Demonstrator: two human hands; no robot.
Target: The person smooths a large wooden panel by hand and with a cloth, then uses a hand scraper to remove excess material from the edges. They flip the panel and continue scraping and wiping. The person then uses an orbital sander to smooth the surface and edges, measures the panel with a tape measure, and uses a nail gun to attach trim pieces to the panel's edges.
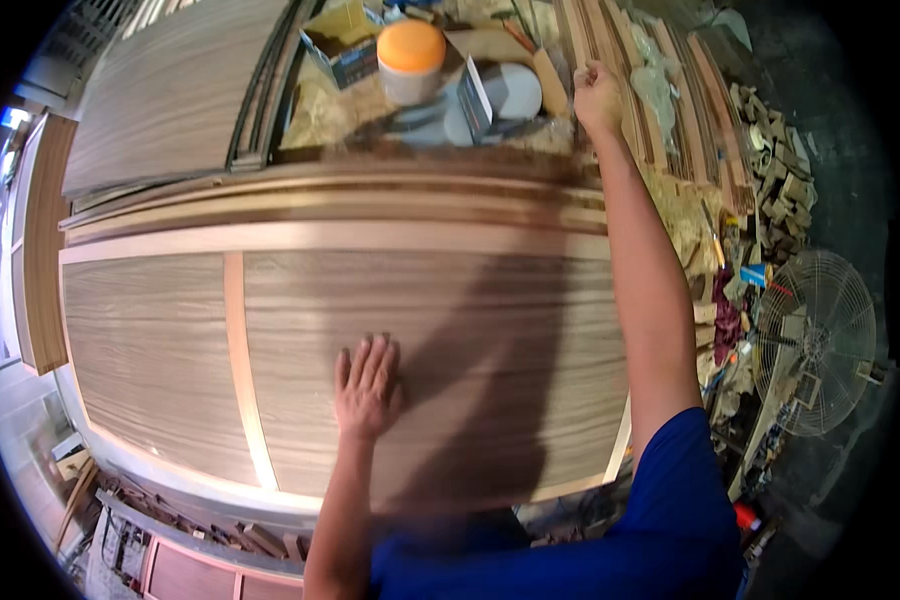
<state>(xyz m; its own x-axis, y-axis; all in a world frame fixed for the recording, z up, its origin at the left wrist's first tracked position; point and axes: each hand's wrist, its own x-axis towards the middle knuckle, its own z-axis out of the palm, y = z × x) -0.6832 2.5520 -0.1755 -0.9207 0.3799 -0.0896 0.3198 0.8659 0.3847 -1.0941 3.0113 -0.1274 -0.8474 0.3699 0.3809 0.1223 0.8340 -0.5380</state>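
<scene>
A large wooden panel (420, 330) with a striped grain and pale strips across it is laid flat on the counter (300, 500), and it fills the middle of the view. The left hand (367, 385) is spread flat on its surface near the front edge, with fingers open, and nothing is held by it. The right hand (597, 95) is stretched far over the panel, closed into a loose fist beside the wooden strips (660, 110); whether something is kept inside this grip cannot be told. Near it a jar with an orange lid (411, 58) is standing. The panel is judged to be stiff, heavy and smooth, so it is best taken by its long edges.
</scene>
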